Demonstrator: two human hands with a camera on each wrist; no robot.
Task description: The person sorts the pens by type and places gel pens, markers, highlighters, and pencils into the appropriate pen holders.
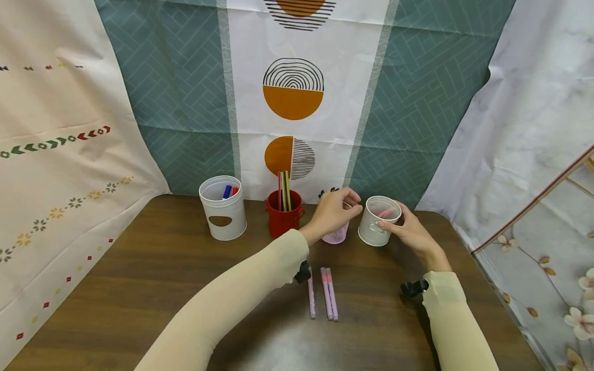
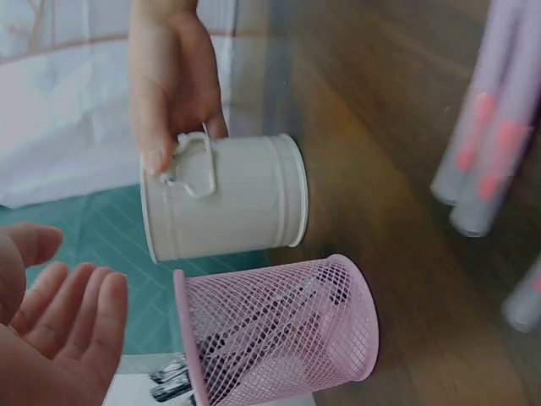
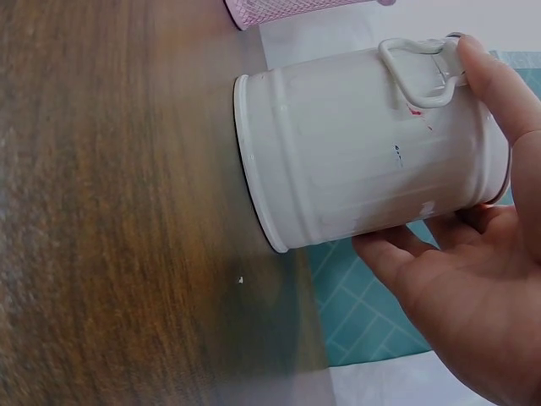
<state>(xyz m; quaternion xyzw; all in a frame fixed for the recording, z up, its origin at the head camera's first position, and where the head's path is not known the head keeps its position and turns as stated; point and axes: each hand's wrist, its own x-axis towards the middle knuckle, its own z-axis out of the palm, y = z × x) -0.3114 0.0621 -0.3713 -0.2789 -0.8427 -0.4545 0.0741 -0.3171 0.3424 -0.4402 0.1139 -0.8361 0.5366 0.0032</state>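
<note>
My right hand (image 1: pixel 414 233) grips a small white metal pot (image 1: pixel 371 233) at the right, its thumb on the rim beside the wire handle and its fingers round the far side. Something pink (image 1: pixel 385 213) shows inside the pot. Left of it stands a pink mesh pen cup (image 2: pixel 279 330) with several dark pens in it, partly hidden by my left hand (image 1: pixel 330 212) in the head view. That left hand hovers by the cup's top with relaxed fingers and nothing in them. Three lilac markers (image 1: pixel 327 296) with pink bands lie on the table in front.
A red metal pot (image 1: pixel 284 224) holding upright striped pencils stands in the middle of the back row. Left of that is a taller white container (image 1: pixel 231 225) with blue and red markers. Hanging cloths (image 1: pixel 185 103) close off the back and sides of the brown table (image 1: pixel 153 273).
</note>
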